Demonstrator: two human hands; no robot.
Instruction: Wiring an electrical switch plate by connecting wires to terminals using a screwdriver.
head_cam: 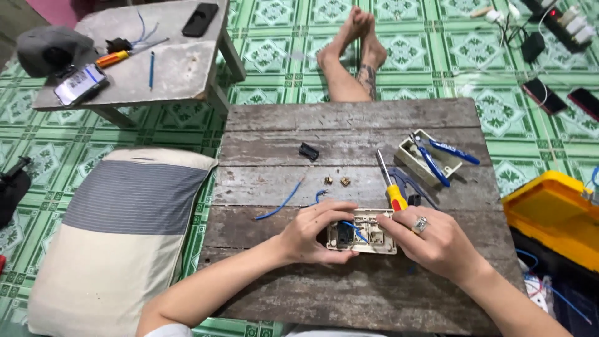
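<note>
Weathered grey planks make up the surface (349,118), and a cream switch plate (363,232) lies face down near its front edge. The left hand (312,232) pinches the plate's left end, fingers curled over the top. The right hand (437,240) grips the right end, fingertips on the plate, a ring on one finger. A short blue wire (355,229) pokes out of the plate's back. Just behind it rests a red and yellow screwdriver (388,181), with two little brass screws (337,181) nearby. Blue pliers (437,156) sit on a cream box (412,161) further right.
</note>
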